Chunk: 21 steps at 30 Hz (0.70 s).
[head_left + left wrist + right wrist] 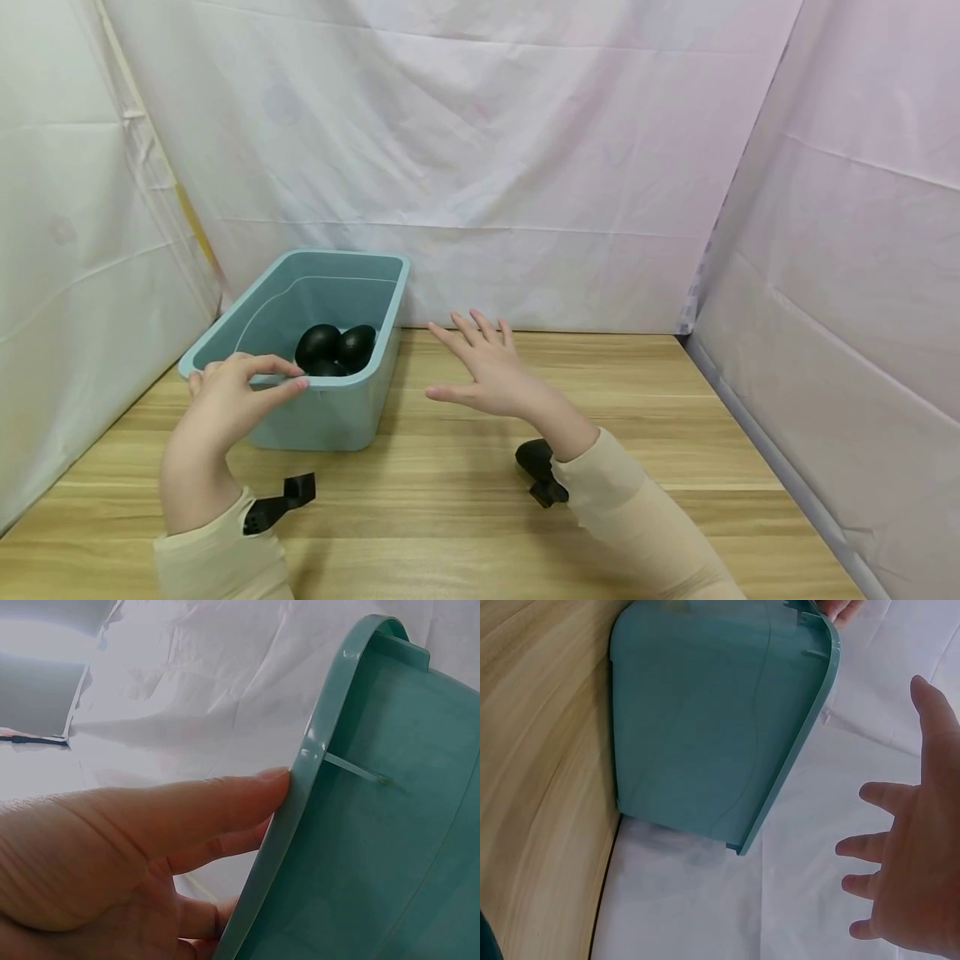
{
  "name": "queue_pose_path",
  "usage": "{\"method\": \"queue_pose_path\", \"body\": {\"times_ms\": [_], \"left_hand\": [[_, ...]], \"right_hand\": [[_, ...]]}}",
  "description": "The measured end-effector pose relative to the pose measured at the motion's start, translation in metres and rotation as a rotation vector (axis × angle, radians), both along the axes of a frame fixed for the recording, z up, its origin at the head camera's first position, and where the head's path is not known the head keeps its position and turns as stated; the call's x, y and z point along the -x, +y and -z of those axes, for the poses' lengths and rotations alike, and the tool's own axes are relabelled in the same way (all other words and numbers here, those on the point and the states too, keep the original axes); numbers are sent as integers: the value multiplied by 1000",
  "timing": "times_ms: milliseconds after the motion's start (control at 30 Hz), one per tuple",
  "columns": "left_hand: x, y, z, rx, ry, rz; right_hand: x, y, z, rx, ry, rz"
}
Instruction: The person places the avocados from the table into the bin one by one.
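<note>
A light blue-green plastic bin stands at the left of the table. Inside it lie three black, glossy, rounded objects, grouped towards the near end. My left hand is at the bin's near rim, thumb and fingertips gripping the edge. In the left wrist view the thumb meets the outer lip of the rim, with the other fingers partly hidden behind. To the right of the bin my right hand hovers over the table, fingers spread and holding nothing. The right wrist view has its fingers apart from the bin's side.
A wood-grain table runs back to a white cloth. More cloth hangs along the right side and the left side. Black camera mounts sit on both wrists over beige sleeves.
</note>
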<state>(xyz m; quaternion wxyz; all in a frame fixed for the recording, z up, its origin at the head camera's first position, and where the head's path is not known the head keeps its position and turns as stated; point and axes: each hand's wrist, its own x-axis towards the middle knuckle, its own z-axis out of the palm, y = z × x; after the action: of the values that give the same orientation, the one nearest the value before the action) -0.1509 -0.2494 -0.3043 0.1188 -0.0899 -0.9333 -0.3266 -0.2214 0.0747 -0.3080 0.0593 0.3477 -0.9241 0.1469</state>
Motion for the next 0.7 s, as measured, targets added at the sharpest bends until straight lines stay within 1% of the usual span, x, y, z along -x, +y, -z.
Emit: {"method": "queue_pose_path", "body": {"times_ms": [133,300,700], "left_hand": [[1,1,1,1,-6,-5],[1,1,1,11,-9,-7],[1,2,0,-3,-15,-9]], "right_hand": [[-2,8,2,-3,0,0],[-6,17,5,20,7,-6],[-11,35,14,45,66,-10]]}}
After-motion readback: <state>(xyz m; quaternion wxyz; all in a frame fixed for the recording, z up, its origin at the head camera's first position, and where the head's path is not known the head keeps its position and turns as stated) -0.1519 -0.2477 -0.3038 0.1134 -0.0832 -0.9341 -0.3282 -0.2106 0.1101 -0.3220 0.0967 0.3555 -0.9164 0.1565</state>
